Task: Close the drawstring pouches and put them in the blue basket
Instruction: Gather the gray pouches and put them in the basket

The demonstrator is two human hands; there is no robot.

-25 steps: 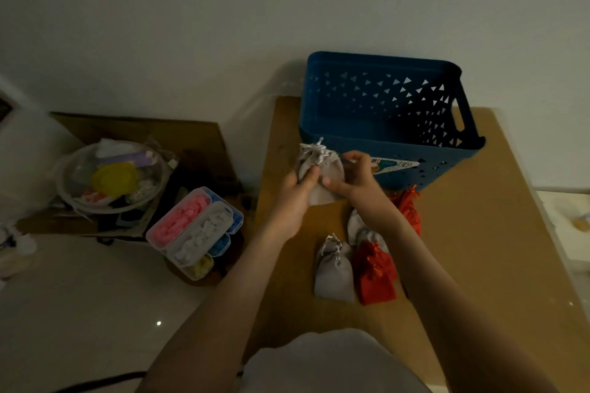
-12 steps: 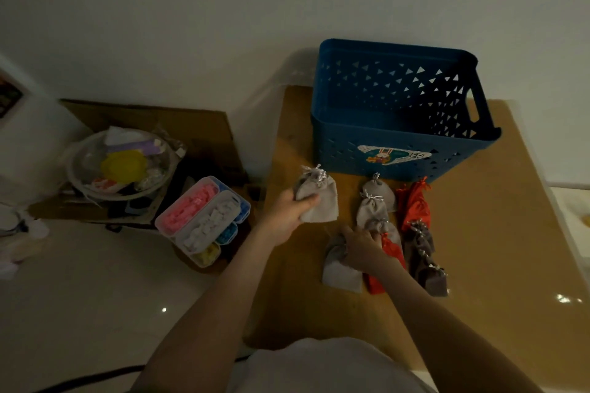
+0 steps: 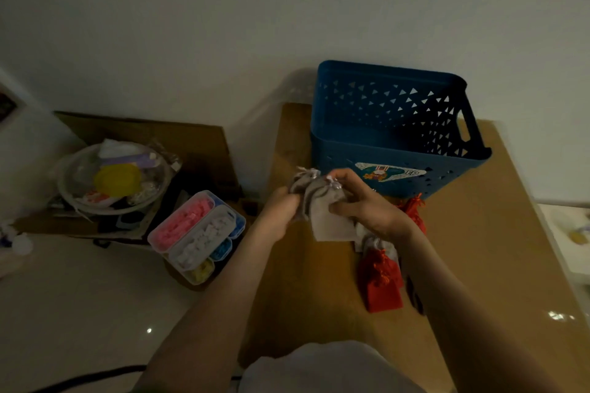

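The blue basket [image 3: 391,150] stands at the back of the brown table [image 3: 479,249], its inside in shadow. Just in front of its near wall I hold two grey drawstring pouches side by side. My left hand [image 3: 279,212] grips the left grey pouch [image 3: 300,183]. My right hand [image 3: 367,204] grips the second grey pouch [image 3: 329,217], pinching its gathered top. Below my right wrist lie a red pouch [image 3: 381,284] and another grey pouch [image 3: 375,244]. A second red pouch [image 3: 413,209] lies by the basket. My right arm hides more of the pile.
Left of the table, on the floor, sit a divided clear box [image 3: 198,233] of pink, white, blue and yellow pieces, and a clear bowl [image 3: 111,180] with a yellow lid on flat cardboard [image 3: 191,137]. A wall stands behind the basket.
My right hand picked a second grey pouch from the pile and raised it beside the one in my left hand. The pile on the table is smaller.
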